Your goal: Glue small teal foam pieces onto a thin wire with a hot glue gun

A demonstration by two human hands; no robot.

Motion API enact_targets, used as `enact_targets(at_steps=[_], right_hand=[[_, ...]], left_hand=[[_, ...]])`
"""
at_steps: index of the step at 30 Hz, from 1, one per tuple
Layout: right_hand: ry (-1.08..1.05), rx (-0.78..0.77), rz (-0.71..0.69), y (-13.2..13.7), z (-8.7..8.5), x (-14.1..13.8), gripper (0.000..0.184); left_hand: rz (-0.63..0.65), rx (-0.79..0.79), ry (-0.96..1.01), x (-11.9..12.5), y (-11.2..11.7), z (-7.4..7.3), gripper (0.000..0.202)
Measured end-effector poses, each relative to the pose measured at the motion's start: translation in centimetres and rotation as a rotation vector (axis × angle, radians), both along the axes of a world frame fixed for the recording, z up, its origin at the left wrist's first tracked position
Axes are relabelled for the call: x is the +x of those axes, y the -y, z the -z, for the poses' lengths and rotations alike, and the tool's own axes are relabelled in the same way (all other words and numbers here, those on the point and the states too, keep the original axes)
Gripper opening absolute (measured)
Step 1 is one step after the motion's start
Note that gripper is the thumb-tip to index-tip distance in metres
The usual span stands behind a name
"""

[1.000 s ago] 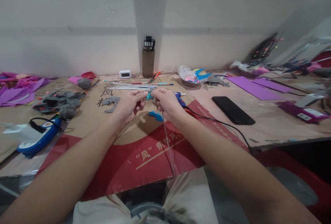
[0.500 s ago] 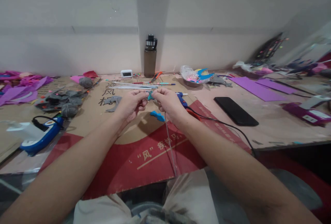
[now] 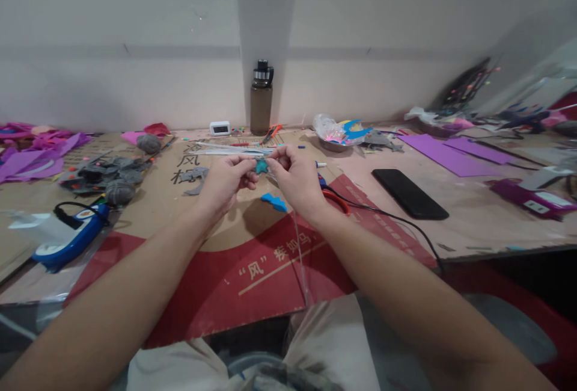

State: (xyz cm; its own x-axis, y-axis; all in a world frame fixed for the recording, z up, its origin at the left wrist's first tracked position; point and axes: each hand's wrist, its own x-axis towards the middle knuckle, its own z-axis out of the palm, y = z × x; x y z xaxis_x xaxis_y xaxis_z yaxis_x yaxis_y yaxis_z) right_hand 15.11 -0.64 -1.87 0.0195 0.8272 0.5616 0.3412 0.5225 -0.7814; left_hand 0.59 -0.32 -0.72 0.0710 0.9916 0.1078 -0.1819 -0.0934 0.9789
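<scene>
Both my hands are raised over the cardboard sheet (image 3: 234,270) and meet at a small teal foam piece (image 3: 261,166). My left hand (image 3: 226,181) pinches its left side with fingers closed. My right hand (image 3: 295,179) pinches its right side; a thin clear strip (image 3: 301,258) hangs down from this hand towards my lap. A second blue foam piece (image 3: 274,202) lies on the cardboard just below the hands. The blue glue gun (image 3: 321,179) lies behind my right hand, mostly hidden, its black cord (image 3: 387,215) trailing right.
A black phone (image 3: 409,193) lies to the right, purple sheets (image 3: 444,153) beyond it. A dark bottle (image 3: 261,100) stands at the wall. Grey felt scraps (image 3: 106,177) and a blue device (image 3: 67,237) lie left. A bowl of coloured bits (image 3: 336,132) sits behind.
Both hands have lifted slightly and turned the teal piece so more of its face shows. The right hand has shifted a little away from me, covering more of the glue gun.
</scene>
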Motion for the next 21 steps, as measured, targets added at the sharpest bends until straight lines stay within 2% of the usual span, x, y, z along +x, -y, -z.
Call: enact_targets(at_steps=[7,13,21], right_hand=[[0.022,0.023,0.002,0.1,0.02,0.1,0.009],[0.011,0.012,-0.001,-0.09,-0.08,0.4,0.009],[0.012,0.031,0.011,-0.42,0.05,0.38,0.009]], left_hand=[[-0.022,0.058,-0.07,-0.12,-0.08,0.44,0.012],[0.045,0.153,-0.21,0.0,0.11,0.61,0.014],[-0.105,0.271,-0.587,0.1,0.83,-0.02,0.02]])
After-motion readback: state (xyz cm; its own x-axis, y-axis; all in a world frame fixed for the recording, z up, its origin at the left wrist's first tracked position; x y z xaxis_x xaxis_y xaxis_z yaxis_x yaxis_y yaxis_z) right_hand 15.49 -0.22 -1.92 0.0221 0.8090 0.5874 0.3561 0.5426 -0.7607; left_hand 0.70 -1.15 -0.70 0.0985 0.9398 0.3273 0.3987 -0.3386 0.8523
